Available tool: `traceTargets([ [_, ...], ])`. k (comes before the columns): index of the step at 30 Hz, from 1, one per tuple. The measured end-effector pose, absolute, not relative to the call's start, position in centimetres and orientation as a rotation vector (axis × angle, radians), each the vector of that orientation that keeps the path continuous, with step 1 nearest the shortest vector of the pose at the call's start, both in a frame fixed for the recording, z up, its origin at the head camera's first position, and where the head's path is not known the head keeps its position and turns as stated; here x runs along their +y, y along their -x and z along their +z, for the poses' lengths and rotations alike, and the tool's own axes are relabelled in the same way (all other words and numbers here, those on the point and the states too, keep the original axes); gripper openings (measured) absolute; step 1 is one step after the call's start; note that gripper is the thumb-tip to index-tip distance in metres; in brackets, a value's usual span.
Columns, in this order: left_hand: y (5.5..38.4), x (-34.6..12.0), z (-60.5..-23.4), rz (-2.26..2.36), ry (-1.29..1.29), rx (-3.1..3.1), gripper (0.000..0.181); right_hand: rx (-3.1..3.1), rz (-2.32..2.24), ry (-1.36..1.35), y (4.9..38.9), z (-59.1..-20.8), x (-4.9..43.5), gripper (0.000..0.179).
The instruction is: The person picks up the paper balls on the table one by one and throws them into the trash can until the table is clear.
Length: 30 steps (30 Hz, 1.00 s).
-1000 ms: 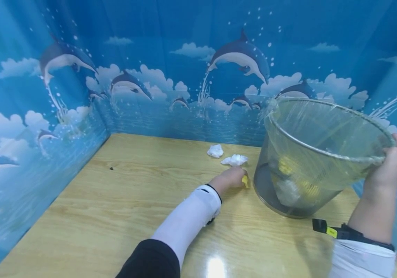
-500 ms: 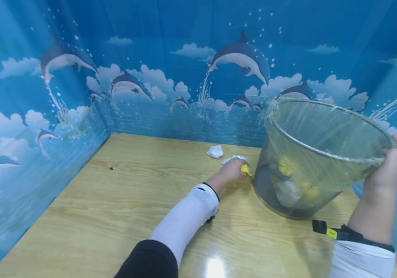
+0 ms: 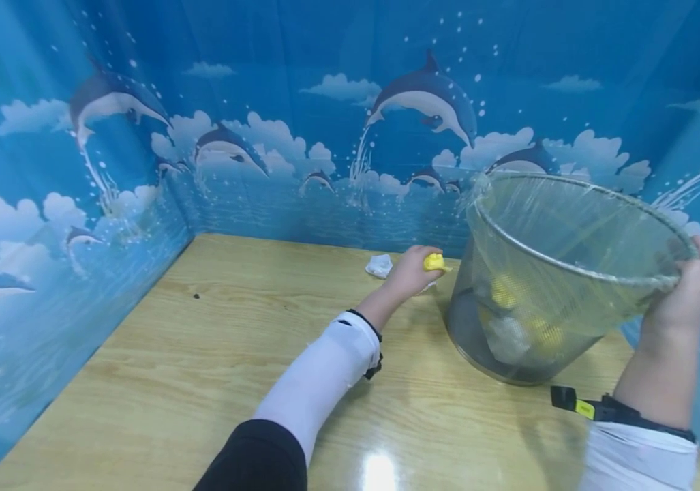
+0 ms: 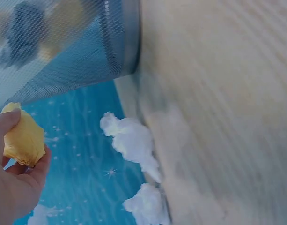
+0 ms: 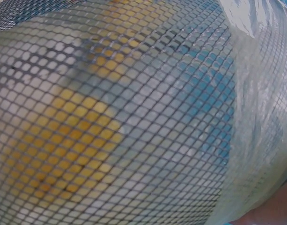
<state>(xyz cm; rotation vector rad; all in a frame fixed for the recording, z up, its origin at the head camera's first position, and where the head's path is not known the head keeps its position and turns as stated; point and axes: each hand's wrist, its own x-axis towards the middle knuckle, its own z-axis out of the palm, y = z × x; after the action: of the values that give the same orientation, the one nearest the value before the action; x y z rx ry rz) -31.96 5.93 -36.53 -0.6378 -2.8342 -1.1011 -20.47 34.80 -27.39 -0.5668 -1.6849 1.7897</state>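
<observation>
My left hand [image 3: 409,271] holds a crumpled yellow paper ball [image 3: 433,262] above the far part of the table, left of a mesh wastebasket [image 3: 465,320]. In the left wrist view the yellow ball [image 4: 24,139] sits between thumb and fingers. My right hand [image 3: 686,290] grips the basket's rim at its right side, over the clear plastic liner. Through the mesh, crumpled yellow [image 3: 546,334] and white [image 3: 507,339] paper shows inside. In the left wrist view two crumpled white papers lie on the table; in the head view my left hand mostly covers one.
One white paper [image 3: 379,266] lies near the table's back edge, left of my left hand. Blue dolphin-print curtains [image 3: 276,198] stand along the back and sides of the wooden table [image 3: 215,368]. A small dark speck [image 3: 196,296] marks the table at left.
My left hand has risen and moved away toward the back with the yellow paper ball, now covering most of the nearer white paper. My right hand and the wastebasket stay in place.
</observation>
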Motion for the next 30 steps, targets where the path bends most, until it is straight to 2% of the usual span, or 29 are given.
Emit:
traceTargets([
  [16,32.0,4.8,-30.8,-1.423,0.486,-2.525,0.048,-1.742,1.776,0.581,20.3,-27.1,34.4,0.057],
  [30,30.5,5.6,-25.6,-1.442,0.545,-2.345,0.049,-1.624,1.853,0.569,20.7,-27.1,35.1,0.061],
])
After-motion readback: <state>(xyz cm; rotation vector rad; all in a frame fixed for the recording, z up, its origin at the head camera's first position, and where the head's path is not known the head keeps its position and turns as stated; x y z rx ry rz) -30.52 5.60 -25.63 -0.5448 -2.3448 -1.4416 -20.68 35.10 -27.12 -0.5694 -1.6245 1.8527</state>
